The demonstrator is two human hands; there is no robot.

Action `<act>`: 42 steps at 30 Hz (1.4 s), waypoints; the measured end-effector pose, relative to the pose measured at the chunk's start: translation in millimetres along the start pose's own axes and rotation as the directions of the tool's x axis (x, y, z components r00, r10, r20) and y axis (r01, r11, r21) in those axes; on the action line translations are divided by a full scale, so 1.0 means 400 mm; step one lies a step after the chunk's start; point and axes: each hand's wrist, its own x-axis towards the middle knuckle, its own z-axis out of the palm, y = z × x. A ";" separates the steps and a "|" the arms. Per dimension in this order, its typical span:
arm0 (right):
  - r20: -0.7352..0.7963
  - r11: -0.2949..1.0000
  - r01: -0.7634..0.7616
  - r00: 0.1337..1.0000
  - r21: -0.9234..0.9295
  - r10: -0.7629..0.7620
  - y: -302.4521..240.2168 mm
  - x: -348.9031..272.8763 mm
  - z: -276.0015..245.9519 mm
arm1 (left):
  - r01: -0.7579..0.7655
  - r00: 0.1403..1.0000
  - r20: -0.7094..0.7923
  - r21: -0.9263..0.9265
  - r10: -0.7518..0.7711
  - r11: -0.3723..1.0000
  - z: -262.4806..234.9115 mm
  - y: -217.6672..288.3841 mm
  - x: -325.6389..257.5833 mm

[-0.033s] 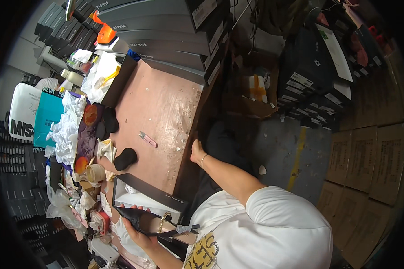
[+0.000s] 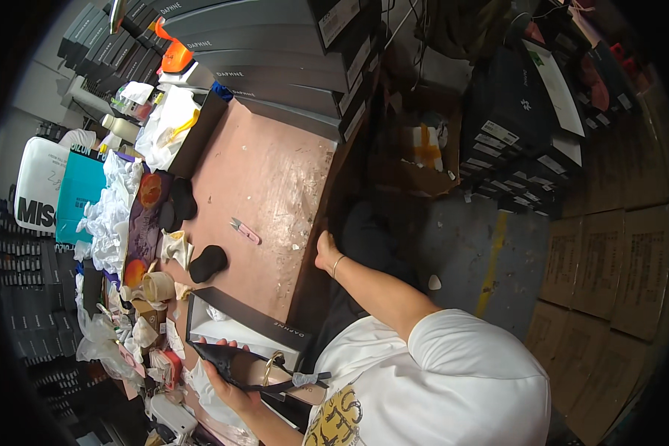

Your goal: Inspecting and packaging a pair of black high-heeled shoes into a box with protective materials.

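Observation:
My left hand (image 2: 230, 392) is closed around a black pointed-toe strappy shoe (image 2: 238, 366) at the lower middle. The shoe has a beige insole, a gold ring-like trim and a strap with pale wrapping on it. Just beyond it lies an opened dark shoebox (image 2: 275, 331) with white lining. My right hand (image 2: 325, 251) is at the near edge of the pinkish worktable (image 2: 267, 178), apart from the shoe; its fingers are mostly hidden. On the tabletop are pink-handled thread snips (image 2: 245, 231) and a black rounded pad (image 2: 208, 263).
Stacked dark shoeboxes (image 2: 275, 59) stand at the table's far end. Crumpled white paper (image 2: 115, 208) and a tape roll (image 2: 158, 286) crowd the left side. An open carton (image 2: 394, 167) is on the floor, with more shoeboxes (image 2: 513, 126) and brown cartons (image 2: 602, 260) to the right.

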 end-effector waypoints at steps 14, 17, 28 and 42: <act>0.628 -0.754 0.618 0.682 -0.220 0.376 -0.153 -0.288 -0.152 | -0.045 0.999 -0.017 -0.037 0.044 0.998 -0.043 0.003 -0.004; 0.540 -0.835 0.532 0.748 -0.139 0.387 -0.228 -0.295 -0.136 | -0.067 0.998 -0.023 -0.035 0.066 0.997 -0.057 0.008 -0.008; 0.646 -0.740 0.368 0.755 -0.562 -0.114 -0.292 -0.226 -0.180 | -0.066 0.997 -0.049 -0.089 0.062 0.994 -0.089 -0.009 0.003; 0.960 0.184 0.961 0.159 -0.204 0.231 -0.263 -0.807 0.152 | -0.070 0.995 -0.089 -0.395 0.038 0.916 -0.116 0.007 0.018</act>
